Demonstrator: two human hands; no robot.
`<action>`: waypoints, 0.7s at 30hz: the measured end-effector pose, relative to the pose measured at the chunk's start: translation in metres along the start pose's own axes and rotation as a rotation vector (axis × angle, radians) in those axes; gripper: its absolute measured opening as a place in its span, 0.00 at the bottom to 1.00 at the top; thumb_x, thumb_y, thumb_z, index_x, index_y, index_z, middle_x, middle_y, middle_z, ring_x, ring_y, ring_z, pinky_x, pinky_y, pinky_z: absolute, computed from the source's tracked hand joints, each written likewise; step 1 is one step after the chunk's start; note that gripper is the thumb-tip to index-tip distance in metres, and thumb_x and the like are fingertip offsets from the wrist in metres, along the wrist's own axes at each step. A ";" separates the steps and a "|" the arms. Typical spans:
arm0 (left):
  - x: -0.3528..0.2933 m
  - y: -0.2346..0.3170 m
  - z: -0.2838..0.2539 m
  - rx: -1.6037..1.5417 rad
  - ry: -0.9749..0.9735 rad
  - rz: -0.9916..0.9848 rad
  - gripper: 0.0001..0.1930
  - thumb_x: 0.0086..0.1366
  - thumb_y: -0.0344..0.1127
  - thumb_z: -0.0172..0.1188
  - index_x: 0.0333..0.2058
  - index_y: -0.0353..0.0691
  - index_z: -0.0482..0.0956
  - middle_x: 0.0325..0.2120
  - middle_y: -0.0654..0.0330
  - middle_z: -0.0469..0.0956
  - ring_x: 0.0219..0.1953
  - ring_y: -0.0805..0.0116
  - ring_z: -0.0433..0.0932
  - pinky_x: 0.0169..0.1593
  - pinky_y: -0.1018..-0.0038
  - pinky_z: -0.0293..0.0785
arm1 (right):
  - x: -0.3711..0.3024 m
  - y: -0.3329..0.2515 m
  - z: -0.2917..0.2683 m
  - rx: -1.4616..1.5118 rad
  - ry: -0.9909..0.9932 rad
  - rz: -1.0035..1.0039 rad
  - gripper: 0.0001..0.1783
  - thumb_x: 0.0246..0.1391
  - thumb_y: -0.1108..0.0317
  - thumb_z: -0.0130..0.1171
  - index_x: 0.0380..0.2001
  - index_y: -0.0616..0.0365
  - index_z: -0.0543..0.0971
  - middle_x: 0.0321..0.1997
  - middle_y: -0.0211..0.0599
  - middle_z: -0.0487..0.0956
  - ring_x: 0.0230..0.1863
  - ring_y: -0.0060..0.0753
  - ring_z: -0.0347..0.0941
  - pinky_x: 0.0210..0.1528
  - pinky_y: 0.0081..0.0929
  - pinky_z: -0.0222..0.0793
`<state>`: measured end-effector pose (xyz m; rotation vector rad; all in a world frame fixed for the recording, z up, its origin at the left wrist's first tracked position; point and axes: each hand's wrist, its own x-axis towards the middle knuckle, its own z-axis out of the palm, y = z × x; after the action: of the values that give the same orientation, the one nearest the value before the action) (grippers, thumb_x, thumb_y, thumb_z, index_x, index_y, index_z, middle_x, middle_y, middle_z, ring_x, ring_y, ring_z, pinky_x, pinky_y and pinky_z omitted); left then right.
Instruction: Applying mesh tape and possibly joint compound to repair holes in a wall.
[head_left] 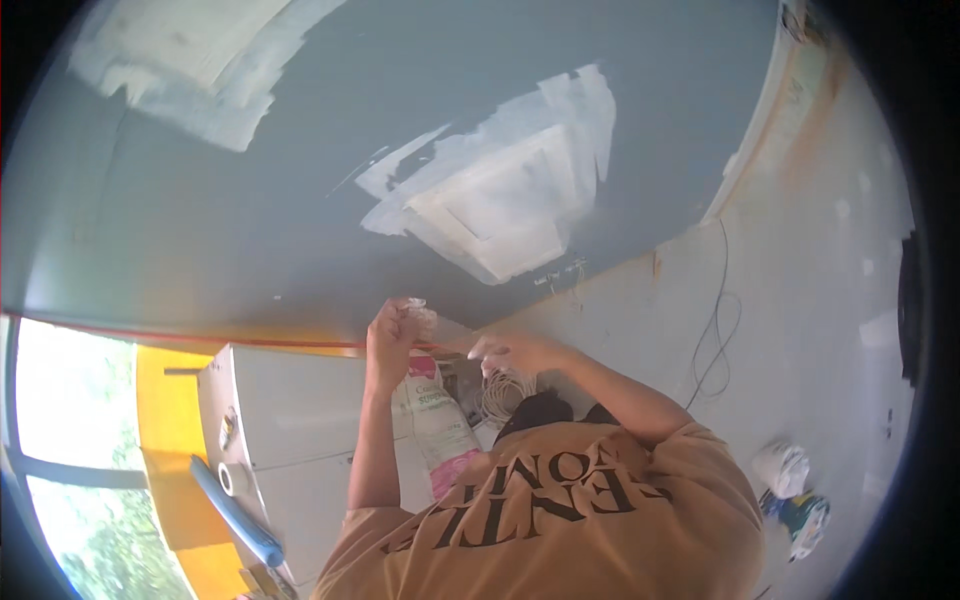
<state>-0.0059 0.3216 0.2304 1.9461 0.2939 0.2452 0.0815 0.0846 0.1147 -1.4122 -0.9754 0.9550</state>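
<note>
My left hand (392,328) is raised in front of the grey-blue surface, its fingers closed around a crumpled whitish, partly see-through piece (422,318) whose kind I cannot make out. To its right, my right hand (515,354) points left with its fingers apart. White smears coat its fingertips, and nothing shows between them. The two hands do not touch. Above them, a white filler-like patch (500,205) with rough edges spreads over the grey-blue surface (660,130). Below my hands lies a white and pink bag (440,428), beside a coil of pale cable (503,396).
White cabinets (300,405) stand at the left. Near them are a blue roll (237,512) and a tape roll (233,479), beside a yellow panel (172,400) and windows. A thin dark cable (722,290) trails at right. White and green bundles (790,480) lie lower right.
</note>
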 end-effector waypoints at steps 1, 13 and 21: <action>0.015 0.001 0.006 0.015 -0.026 -0.006 0.13 0.68 0.23 0.60 0.51 0.29 0.79 0.43 0.52 0.87 0.42 0.67 0.85 0.46 0.70 0.81 | 0.001 0.016 -0.009 0.069 0.081 0.006 0.13 0.67 0.67 0.60 0.52 0.56 0.84 0.41 0.34 0.88 0.43 0.29 0.82 0.48 0.31 0.76; 0.184 -0.023 0.045 0.652 -0.138 0.584 0.11 0.70 0.25 0.59 0.49 0.32 0.79 0.46 0.44 0.81 0.44 0.43 0.80 0.45 0.56 0.77 | 0.115 0.183 -0.032 0.831 0.974 -0.131 0.12 0.63 0.79 0.58 0.49 0.68 0.81 0.36 0.35 0.78 0.35 0.27 0.74 0.42 0.25 0.73; 0.224 -0.052 0.054 0.847 -0.018 0.873 0.18 0.68 0.23 0.62 0.57 0.35 0.76 0.46 0.46 0.81 0.44 0.45 0.81 0.46 0.56 0.78 | 0.204 0.207 -0.039 1.165 1.339 -0.128 0.13 0.53 0.79 0.67 0.41 0.70 0.77 0.36 0.40 0.80 0.31 0.27 0.76 0.29 0.27 0.72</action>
<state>0.2186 0.3646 0.1694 2.8198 -0.5931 0.7562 0.1951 0.2556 -0.0951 -0.6323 0.4870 0.1727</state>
